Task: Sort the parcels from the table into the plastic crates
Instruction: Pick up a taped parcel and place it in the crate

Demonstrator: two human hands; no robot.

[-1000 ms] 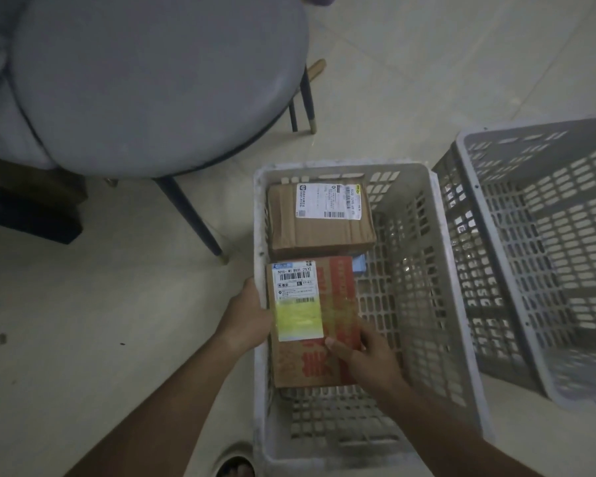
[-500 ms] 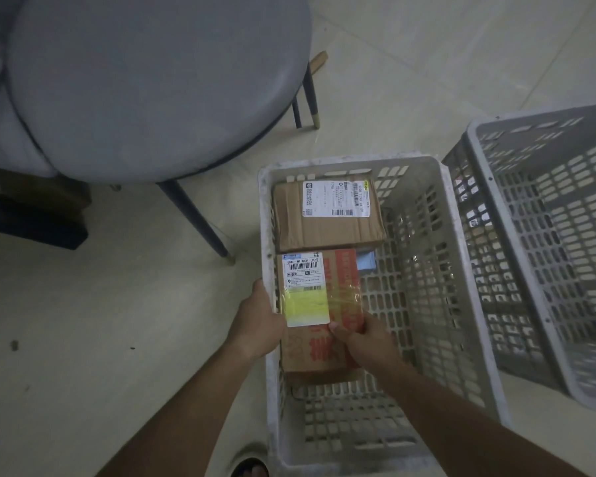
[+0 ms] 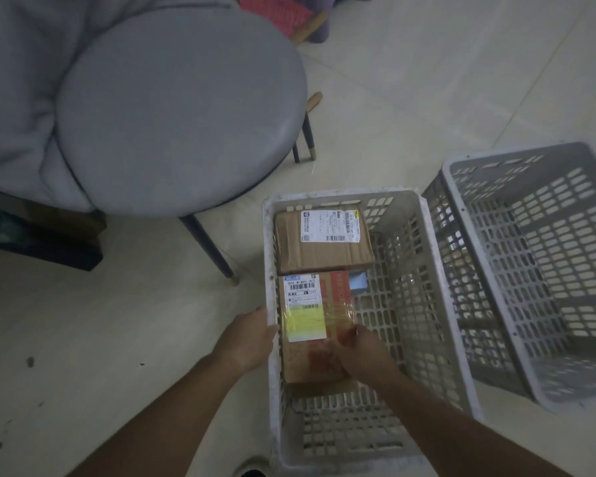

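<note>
Where the pale tiled floor [image 3: 410,98] spreads out, dim and speckled with a few dark spots at the lower left, a round grey padded stool [image 3: 179,111] stands on dark legs with brass tips; grey bedding [image 3: 18,98] bulges beside it, and something red and purple sits at the top edge.

Two perforated plastic crates stand on the floor side by side: a white crate [image 3: 437,304] in the middle and a grey crate [image 3: 516,270] just to its right, tilted; inside the white crate a plain brown parcel [image 3: 320,249] with a white shipping label lies at the far end, and a small blue object [image 3: 358,282] shows beside it.

Nearer, a red-printed parcel [image 3: 327,339] with a white and yellow barcode label and glossy tape lies flat in the white crate, touching the brown one; the left hand [image 3: 246,340] is at the crate's left wall, its fingers hidden, so its hold cannot be told; the right hand [image 3: 362,352] rests on the parcel's near right part, fingers curled over it.
</note>
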